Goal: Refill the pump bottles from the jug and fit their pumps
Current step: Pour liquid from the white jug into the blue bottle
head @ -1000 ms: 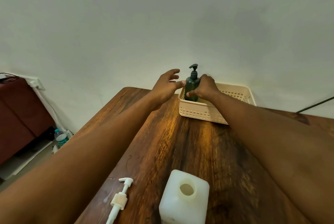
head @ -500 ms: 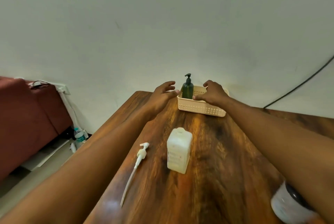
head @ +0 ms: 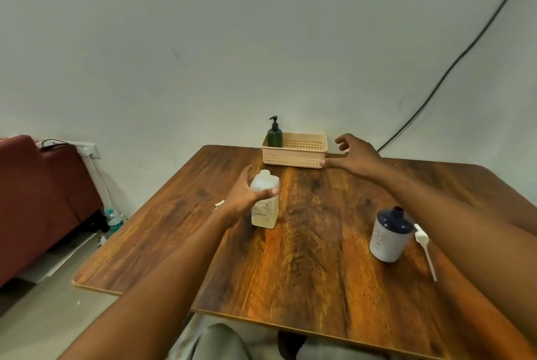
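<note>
Translucent white plastic jug (head: 265,200) stands mid-table on the dark wooden table (head: 319,258) by a pale wall; my left hand (head: 242,197) curls loosely around it, fingers spread. My right hand (head: 354,156) hovers splayed beside the cream perforated basket (head: 295,155). A white pump (head: 220,204) hides behind my wrist.

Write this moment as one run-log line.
left hand: closing around jug | right hand: open beside basket | green bottle: in basket, pump on | white bottle: uncapped

The left hand (head: 242,200) hides most of a white pump (head: 219,204) on the desk (head: 305,272). The jug (head: 265,205) label is too blurred to read.
</note>
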